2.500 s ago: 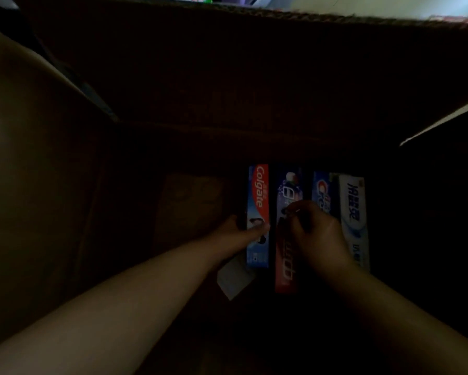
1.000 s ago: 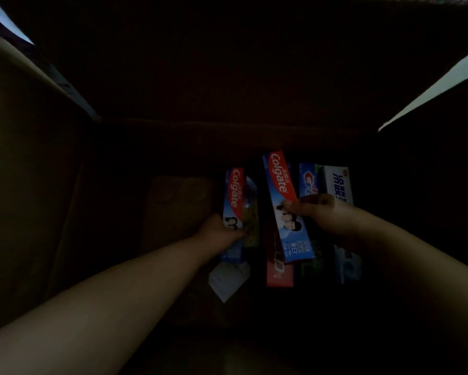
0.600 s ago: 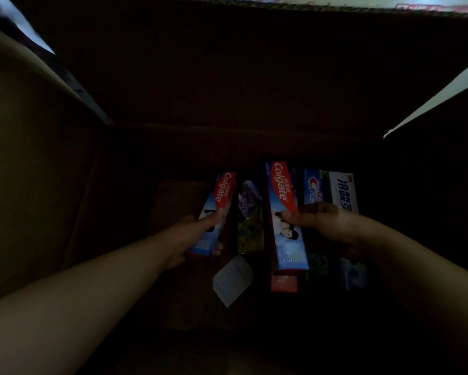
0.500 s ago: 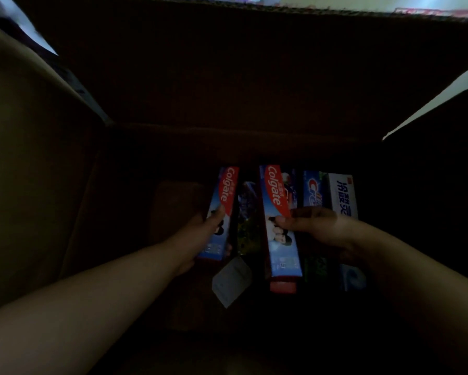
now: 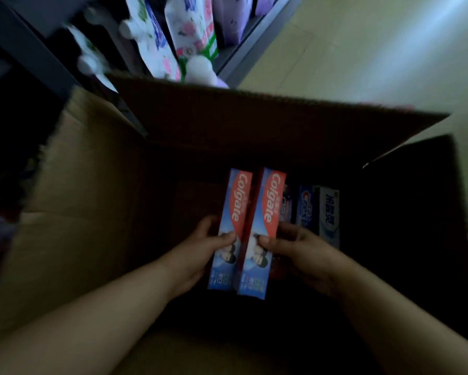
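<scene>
**Two toothpaste boxes held side by side in the carton**

Nearest to us, our left hand [image 5: 200, 255] gripped the left toothpaste box [image 5: 231, 228] by its lower half, with the thumb on the front face and the fingers curled behind the left edge. Our right hand [image 5: 303, 255] clasped the right toothpaste box [image 5: 262, 228] in the same way, with the thumb on the front and the fingers round the right edge. The two red and blue boxes stood with their long edges touching, inside the open cardboard carton [image 5: 92, 185]. Just to their right, deeper in the dim carton, lay a blue toothpaste box [image 5: 305, 209] and a white toothpaste box [image 5: 328, 215], side by side. Beyond the carton's far wall we saw a shelf [image 5: 249, 31] holding flowered pouches [image 5: 189, 36], and pale floor [image 5: 376, 50] to its right.
</scene>
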Demonstrator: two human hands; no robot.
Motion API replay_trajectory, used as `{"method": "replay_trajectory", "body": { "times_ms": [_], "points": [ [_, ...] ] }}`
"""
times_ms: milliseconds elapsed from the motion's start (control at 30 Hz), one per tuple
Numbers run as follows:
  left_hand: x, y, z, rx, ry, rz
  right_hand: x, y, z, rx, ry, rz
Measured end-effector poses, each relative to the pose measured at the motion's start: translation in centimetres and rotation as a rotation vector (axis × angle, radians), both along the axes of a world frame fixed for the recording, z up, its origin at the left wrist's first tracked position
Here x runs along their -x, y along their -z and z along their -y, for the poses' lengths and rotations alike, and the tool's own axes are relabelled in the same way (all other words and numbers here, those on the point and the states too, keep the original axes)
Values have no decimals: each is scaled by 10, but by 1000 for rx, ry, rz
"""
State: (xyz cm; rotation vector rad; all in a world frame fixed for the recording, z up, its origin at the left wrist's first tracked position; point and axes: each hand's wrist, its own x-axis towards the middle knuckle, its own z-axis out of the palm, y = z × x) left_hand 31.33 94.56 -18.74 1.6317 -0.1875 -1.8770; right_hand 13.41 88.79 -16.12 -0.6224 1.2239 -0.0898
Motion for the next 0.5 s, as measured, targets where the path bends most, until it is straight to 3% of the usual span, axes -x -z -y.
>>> {"method": "replay_trajectory", "body": {
  "times_ms": [233, 433, 500],
  "points": [
    [14, -163, -38, -8, -160, -32, -28, -141, -46, 73, 113, -22],
    [18, -331, -73, 66, -391, -82, -43, -308, -85, 302, 38, -72],
    [13, -389, -86, 69, -439, -128, -41, -367, -94, 292, 13, -62]
  ]
}}
